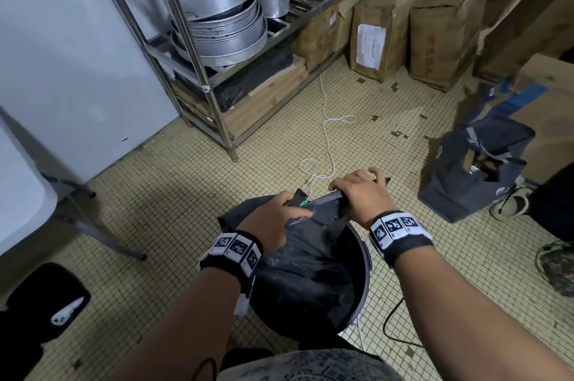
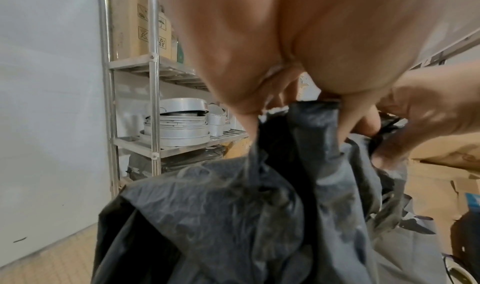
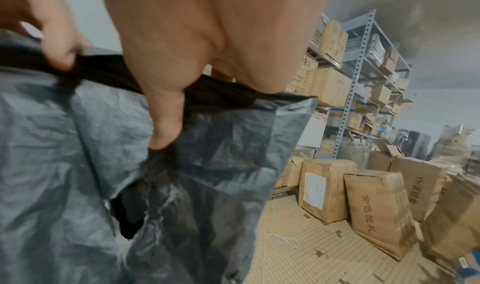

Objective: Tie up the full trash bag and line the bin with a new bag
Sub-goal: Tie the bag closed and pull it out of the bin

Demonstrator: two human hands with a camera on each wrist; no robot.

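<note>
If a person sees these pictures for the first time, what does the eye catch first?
First, the two hands low in the middle of the head view: the left hand and the right hand both grip the top edge of a black trash bag that hangs into a round dark bin. Behind them to the left, a steel rack holds stacked metal pans, and brown cardboard boxes stand on the tiled floor to the right.

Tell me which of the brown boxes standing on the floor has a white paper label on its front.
The left box of the two standing side by side past the metal rack. Its neighbour, the right box, shows only red printed characters.
</note>
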